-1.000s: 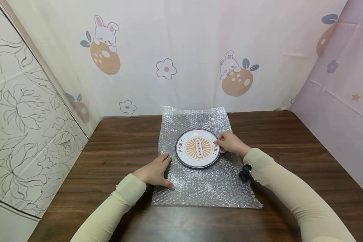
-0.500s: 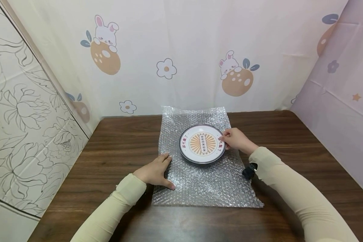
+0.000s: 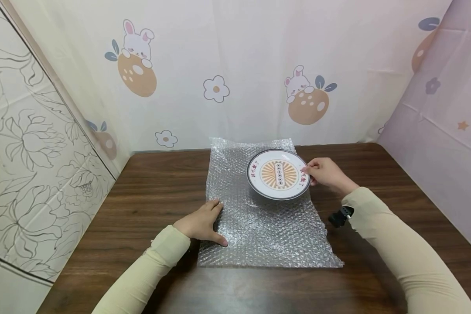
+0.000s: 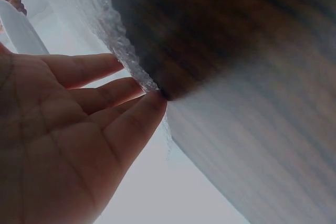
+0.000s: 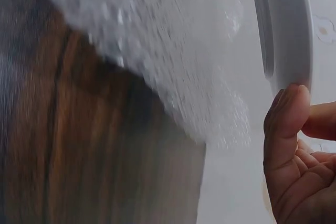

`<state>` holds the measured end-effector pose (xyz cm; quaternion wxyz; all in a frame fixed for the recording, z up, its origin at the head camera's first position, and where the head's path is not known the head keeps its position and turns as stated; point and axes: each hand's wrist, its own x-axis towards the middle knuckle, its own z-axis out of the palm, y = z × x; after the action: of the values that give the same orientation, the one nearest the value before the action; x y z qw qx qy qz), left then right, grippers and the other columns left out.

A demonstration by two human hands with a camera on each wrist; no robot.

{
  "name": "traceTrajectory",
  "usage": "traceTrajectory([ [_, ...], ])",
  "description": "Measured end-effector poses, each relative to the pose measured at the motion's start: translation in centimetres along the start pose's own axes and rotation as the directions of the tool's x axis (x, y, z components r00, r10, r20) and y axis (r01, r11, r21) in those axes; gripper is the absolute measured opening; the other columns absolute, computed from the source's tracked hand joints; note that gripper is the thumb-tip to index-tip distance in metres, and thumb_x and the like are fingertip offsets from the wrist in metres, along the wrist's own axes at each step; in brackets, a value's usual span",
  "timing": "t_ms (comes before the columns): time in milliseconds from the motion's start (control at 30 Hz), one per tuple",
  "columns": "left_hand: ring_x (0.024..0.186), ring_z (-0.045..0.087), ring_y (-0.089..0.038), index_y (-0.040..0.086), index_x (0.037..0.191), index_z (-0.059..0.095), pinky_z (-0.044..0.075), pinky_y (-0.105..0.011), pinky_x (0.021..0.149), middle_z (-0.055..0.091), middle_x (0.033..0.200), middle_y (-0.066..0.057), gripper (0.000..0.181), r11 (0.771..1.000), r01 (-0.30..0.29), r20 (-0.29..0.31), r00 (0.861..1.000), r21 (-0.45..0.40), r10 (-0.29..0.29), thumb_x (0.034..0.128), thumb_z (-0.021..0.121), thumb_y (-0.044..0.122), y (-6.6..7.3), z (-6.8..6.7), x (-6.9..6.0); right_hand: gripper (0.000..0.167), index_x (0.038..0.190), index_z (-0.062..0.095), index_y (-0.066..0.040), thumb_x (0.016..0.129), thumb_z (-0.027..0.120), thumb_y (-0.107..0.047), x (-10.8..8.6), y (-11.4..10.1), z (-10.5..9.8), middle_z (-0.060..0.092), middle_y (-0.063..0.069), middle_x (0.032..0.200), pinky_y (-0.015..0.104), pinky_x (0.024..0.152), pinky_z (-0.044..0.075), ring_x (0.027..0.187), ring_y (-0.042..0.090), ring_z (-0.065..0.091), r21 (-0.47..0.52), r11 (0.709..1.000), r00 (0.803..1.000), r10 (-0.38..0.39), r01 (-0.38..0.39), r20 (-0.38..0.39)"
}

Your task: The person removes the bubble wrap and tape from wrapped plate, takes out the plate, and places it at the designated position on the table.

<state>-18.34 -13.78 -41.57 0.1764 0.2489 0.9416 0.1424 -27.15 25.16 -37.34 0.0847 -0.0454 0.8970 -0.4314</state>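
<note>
My right hand [image 3: 325, 172] pinches the right rim of a round white plate [image 3: 255, 174] with a dark edge, red characters and an orange sunburst. In the right wrist view the plate [image 5: 294, 30] is raised off the bubble wrap [image 5: 173, 66], thumb and finger on its rim. Beneath the plate the bubble wrap [image 3: 267, 240] lies spread flat on the table. My left hand [image 3: 202, 222] rests with spread fingers on the wrap's left edge. In the left wrist view the left hand's fingertips [image 4: 153, 98] touch that edge.
The dark wooden table [image 3: 161, 183] extends to both sides of the wrap. A printed curtain [image 3: 251, 109] hangs along the table's back edge. A white panel with line-drawn flowers [image 3: 27, 139] stands at the left.
The right hand has lifted the plate off the bubble wrap and carried it right and away from me, slightly tilted. The left hand has stayed in place.
</note>
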Motion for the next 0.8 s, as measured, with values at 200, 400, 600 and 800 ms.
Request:
traceTrajectory([
  [200,0.151,0.018,-0.035,-0.003,0.153,0.025,0.027,-0.047,0.120,0.018,0.162,-0.021,0.117,1.000,0.002,0.008,1.000,-0.006,-0.002,0.0700,0.083,0.056,0.1,-0.1,0.0,0.032,0.112,0.056,0.013,0.100,0.055,-0.018,-0.1,1.0,-1.9,0.063,-0.004,0.067,0.028,0.059,0.057,0.058,0.006,0.060,-0.025,1.000,0.999,0.003,-0.004,-0.036],
  [400,0.151,0.018,-0.035,-0.002,0.153,0.025,0.028,-0.047,0.120,0.018,0.162,-0.020,0.116,1.000,0.010,0.012,1.000,-0.012,-0.010,0.0704,0.082,0.056,0.2,-0.2,0.0,0.036,0.115,0.054,0.012,0.101,0.053,-0.021,-0.5,2.2,-3.7,0.062,-0.005,0.068,0.028,0.059,0.056,0.060,0.007,0.060,-0.036,0.999,0.997,0.036,-0.039,-0.075],
  [600,0.151,0.017,-0.034,0.000,0.154,0.025,0.027,-0.047,0.120,0.018,0.162,-0.018,0.116,1.000,0.012,0.014,1.000,-0.002,-0.012,0.0704,0.082,0.057,0.2,-0.2,-0.1,0.040,0.116,0.053,0.012,0.102,0.050,-0.026,-1.0,3.7,-5.3,0.061,-0.006,0.069,0.026,0.059,0.055,0.062,0.008,0.060,-0.064,0.995,0.991,0.065,-0.073,-0.119],
  [800,0.151,0.017,-0.034,0.000,0.154,0.025,0.027,-0.048,0.120,0.018,0.162,-0.019,0.116,1.000,0.013,0.012,1.000,-0.012,-0.013,0.0700,0.082,0.056,0.4,-0.3,-0.2,0.043,0.117,0.053,0.013,0.102,0.049,-0.028,-1.3,5.3,-6.7,0.060,-0.009,0.069,0.027,0.059,0.053,0.062,0.005,0.058,-0.087,0.990,0.983,0.094,-0.108,-0.156],
])
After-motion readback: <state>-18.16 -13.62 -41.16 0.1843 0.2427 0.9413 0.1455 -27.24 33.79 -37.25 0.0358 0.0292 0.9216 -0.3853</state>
